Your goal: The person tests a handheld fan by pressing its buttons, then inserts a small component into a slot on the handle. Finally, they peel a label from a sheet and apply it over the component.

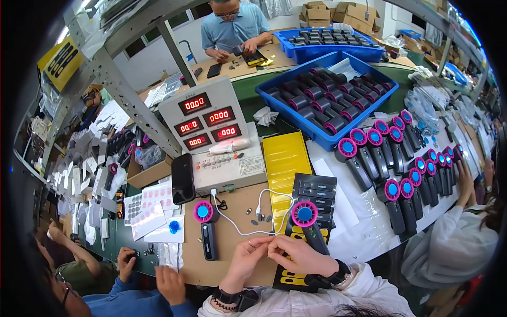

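My left hand and my right hand meet fingertip to fingertip above the brown work board. Both are closed in a pinch; whatever lies between the fingers is too small or hidden to make out. Just beyond my right hand lies a handheld fan with a dark handle, pink ring and blue centre, resting over a black and yellow sheet of dark labels. Left of my hands is a second such fan. A white cable loops across the board, close to several small dark pieces.
A test meter with red digits stands ahead, a black phone leaning on it. Several fans stand in rows at right. A blue bin holds dark fan bodies. Co-workers' hands are at left, and one person works opposite.
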Demonstrator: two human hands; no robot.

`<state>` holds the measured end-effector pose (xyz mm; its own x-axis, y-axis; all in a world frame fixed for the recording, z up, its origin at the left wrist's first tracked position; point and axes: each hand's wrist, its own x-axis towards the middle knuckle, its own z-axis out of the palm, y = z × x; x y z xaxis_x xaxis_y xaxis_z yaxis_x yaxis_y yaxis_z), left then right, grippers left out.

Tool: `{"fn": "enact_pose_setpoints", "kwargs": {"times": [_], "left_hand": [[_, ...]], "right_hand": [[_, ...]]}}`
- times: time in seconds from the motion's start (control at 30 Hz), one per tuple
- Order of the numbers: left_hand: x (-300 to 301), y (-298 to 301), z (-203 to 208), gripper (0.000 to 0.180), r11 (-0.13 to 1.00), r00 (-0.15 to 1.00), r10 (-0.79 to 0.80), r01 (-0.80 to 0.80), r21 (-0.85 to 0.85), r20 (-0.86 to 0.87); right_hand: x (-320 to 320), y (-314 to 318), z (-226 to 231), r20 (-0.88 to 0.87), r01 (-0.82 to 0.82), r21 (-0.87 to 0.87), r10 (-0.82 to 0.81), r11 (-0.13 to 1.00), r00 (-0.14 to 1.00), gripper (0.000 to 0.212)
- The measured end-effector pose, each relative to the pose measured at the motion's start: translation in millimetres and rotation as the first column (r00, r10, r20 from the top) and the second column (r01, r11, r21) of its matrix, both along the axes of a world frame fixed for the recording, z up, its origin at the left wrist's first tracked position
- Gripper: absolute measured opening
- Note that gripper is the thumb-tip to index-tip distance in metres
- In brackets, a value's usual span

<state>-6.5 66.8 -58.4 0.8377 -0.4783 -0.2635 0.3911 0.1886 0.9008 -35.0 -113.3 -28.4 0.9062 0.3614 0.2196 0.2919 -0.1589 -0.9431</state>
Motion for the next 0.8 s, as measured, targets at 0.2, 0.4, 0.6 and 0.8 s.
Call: {"fn": "enact_pose_setpoints", "kwargs": {"times": [0.2, 0.4, 0.6, 0.8], "left_hand": [[1, 2, 3, 0.026, 0.997, 0.996, 0.055, -0.058, -0.046, -0.071], [15, -9, 27, 0.034, 0.964, 0.981, 0.070, -0.114, -0.240, -0.182], [14, -6, 36, 0.037, 0.935, 0.985, 0.029, -0.087, -0.344, -0.169], [8, -4, 43, 0.039, 0.908, 0.987, 0.008, -0.075, -0.413, -0.163]], "right_hand": [[9, 1, 0, -0.010, -0.006, -0.047, 0.005, 0.999, 1.000, 0.008], [14, -12, 10, -0.066, 0.190, -0.009, -0.190, 0.982, 0.979, 0.007], [19, -12, 12, -0.071, 0.257, -0.040, -0.259, 0.966, 0.963, 0.005], [23, 3, 11, 0.074, 0.283, -0.116, -0.276, 0.952, 0.958, 0.005]]}}
